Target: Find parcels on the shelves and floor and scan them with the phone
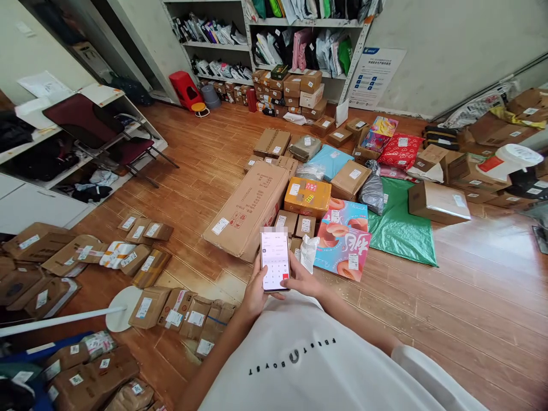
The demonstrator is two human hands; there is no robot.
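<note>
A smartphone [275, 257] is held upright in front of my white shirt, its lit screen showing a number keypad. My left hand [256, 288] wraps its left side, with the thumb along the edge. From the right, my right hand [303, 278] grips the phone too, its thumb over the lower right of the screen near a red key. Some fingers of both hands are hidden behind the phone. Just beyond it lie a long cardboard box [250, 208], an orange box [307, 197] and a pink and blue box with peach pictures [342, 237].
More parcels cover the floor, including a green bag [402, 228] and a red bag [401, 151]. Rows of small boxes [175, 311] lie left, beside a white pole's round base [122, 308]. A chair [128, 148] and packed shelves [306, 23] stand farther off.
</note>
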